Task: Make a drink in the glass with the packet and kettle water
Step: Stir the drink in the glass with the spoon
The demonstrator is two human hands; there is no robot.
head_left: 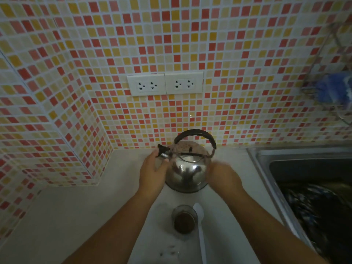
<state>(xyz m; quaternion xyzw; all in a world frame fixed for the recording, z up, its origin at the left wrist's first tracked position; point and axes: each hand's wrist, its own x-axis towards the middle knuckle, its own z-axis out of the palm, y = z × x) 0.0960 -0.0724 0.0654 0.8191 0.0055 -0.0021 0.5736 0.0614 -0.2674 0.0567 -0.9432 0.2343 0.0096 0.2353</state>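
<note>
Steel, round and slippery, the shiny kettle [187, 166] stood on the pale bench [76, 216]; your left hand [152, 172] pinched its spout cap, right hand [222, 175] open beside it. Probably heavy: lift by its black handle [196, 135].

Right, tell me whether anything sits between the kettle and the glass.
Nothing visible does. The kettle stands behind the glass with bare counter between them. The white spoon lies just right of the glass, outside that path.

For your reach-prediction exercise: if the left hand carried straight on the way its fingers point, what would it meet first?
The left hand points up-right at the kettle; its fingers already look to touch the spout cap, though depth is unclear.
</note>
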